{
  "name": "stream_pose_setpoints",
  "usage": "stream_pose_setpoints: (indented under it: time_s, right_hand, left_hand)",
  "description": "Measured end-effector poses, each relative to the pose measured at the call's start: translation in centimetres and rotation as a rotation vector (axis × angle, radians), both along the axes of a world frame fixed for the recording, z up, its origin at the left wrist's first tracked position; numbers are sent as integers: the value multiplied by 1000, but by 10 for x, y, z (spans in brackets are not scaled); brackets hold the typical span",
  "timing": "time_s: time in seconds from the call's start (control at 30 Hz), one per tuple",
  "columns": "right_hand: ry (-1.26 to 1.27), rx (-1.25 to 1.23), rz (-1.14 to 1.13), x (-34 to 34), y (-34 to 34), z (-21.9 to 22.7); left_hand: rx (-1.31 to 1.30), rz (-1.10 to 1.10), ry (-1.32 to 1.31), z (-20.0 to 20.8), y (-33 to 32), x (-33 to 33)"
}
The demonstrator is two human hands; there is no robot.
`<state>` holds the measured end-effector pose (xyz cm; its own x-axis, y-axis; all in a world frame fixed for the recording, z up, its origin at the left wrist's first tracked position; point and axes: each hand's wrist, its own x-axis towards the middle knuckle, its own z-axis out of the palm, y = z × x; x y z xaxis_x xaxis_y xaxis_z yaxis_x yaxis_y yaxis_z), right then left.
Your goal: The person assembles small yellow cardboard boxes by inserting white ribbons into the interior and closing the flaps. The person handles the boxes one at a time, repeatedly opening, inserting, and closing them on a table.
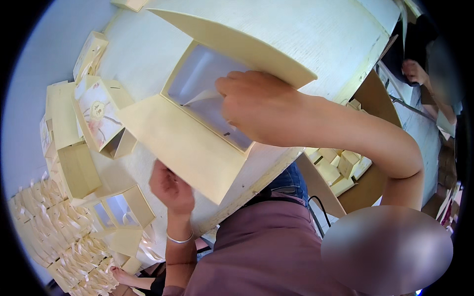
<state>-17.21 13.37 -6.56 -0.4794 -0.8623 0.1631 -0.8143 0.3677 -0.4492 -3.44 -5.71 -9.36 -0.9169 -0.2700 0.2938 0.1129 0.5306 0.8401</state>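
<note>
In not-yet-closed cream rectangular cardboard box (190, 143), thin white ribbon (201, 96) is apparently being pinched by right hand (252, 106); near left hand's (172, 187) grip cannot be told.

The open box (180, 140) was stiff cream paperboard, smooth and matt on its broad flaps. Its lining (210, 61) had a soft sheen (coated paper or plastic; the shadowed view did not settle which), and the ribbon (203, 95) against it was thin, pale fabric. The tabletop (143, 42) was white, with a faint streaked grain like wood. At left, the floral box (94, 111) wore smooth printed paper; at near left, gathered ribbons (47, 212) shone like satin. The bracelet (180, 240) was polished metal, the shirt (261, 237) matt cloth, and the carton (381, 101) at right dull brown cardboard.
</note>
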Motion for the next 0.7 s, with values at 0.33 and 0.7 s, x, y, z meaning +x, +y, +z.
stream_pose_setpoints:
  time_s: [0.33,0.7]
  right_hand:
    - [-264,33,0,2,-1,-4]
    - [-452,-112,7,3,-6,-6]
  left_hand:
    - [-311,-236,-274,-21,3,13]
    - [-270,-264,-266,-23,13,-15]
